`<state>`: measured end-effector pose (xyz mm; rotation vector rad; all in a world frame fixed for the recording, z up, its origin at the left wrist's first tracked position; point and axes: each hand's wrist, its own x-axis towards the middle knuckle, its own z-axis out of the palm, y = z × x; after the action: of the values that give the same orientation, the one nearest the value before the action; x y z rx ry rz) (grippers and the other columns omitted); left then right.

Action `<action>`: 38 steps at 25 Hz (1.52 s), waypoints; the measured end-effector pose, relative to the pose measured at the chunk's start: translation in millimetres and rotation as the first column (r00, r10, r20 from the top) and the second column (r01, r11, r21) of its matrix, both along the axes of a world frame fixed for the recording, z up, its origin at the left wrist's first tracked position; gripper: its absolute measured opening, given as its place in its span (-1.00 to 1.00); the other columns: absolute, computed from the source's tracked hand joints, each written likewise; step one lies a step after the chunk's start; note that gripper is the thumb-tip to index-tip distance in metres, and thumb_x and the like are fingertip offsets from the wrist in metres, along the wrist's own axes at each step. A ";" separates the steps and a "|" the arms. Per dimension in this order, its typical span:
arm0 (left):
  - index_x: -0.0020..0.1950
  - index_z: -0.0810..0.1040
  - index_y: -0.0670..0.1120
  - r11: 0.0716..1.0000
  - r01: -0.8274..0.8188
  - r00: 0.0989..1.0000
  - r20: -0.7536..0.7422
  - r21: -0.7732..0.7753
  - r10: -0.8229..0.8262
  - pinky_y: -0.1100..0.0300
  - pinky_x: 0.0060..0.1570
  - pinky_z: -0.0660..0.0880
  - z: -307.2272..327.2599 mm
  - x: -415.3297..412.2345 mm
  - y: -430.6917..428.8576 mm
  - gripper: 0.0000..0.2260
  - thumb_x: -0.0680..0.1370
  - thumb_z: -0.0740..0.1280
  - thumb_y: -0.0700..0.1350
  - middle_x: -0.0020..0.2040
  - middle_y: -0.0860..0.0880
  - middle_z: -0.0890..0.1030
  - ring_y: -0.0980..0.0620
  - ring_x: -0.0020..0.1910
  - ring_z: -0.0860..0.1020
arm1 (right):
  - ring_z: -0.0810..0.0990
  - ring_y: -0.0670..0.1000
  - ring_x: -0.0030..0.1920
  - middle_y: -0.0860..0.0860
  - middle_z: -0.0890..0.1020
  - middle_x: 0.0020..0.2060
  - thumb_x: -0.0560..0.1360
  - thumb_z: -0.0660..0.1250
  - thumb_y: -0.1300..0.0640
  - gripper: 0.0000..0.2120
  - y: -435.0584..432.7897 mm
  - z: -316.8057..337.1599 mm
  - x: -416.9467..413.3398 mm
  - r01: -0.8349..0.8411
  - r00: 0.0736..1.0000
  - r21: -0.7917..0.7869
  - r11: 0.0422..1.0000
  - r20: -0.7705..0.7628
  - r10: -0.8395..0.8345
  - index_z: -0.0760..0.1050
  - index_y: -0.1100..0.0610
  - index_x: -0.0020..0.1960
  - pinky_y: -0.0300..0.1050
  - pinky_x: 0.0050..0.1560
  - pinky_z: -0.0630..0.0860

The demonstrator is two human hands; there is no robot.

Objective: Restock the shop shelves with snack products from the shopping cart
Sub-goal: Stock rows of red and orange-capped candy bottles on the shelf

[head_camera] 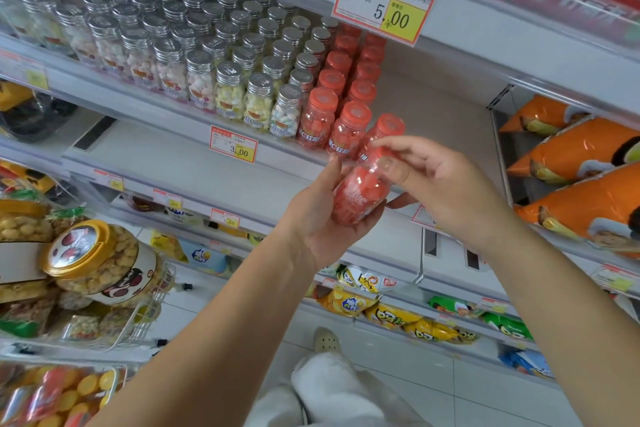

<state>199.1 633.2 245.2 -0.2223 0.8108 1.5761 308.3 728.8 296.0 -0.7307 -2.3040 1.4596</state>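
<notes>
A small clear bottle of red candies (360,192) with a red cap sits tilted between both hands, in front of the middle shelf (173,149). My left hand (322,218) cups its lower body from underneath. My right hand (426,177) pinches its capped top with thumb and fingers. Just behind it, rows of the same red-capped bottles (341,97) stand on the shelf, with one leaning bottle (386,130) at the front right. Silver-capped candy bottles (207,45) fill the shelf to the left. The shopping cart (145,319) stands at the lower left.
The cart holds a gold-lidded snack jar (93,260) and several snack bags. Orange snack bags (588,184) lie on the right-hand shelves. Yellow and green packets (415,319) line the low shelves. Price tags (233,148) hang on the shelf edges. Bare shelf lies right of the red bottles.
</notes>
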 end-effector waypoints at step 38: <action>0.22 0.57 -0.09 0.998 -0.019 1.000 0.002 -0.059 0.020 0.05 -0.02 0.59 -19.7 -17.2 -10.7 -0.72 0.64 0.27 0.05 0.18 -0.13 0.66 -0.08 0.09 0.64 | 0.61 0.06 -0.05 0.13 0.59 0.10 0.58 0.33 0.07 -0.74 125.4 -2.5 -20.5 0.270 0.910 0.017 0.963 0.323 -0.261 0.47 0.08 0.25 -0.02 0.07 0.58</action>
<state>181.9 622.5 225.6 -0.2752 0.8562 1.5714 287.8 854.2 293.5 -1.3237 -2.2948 1.3296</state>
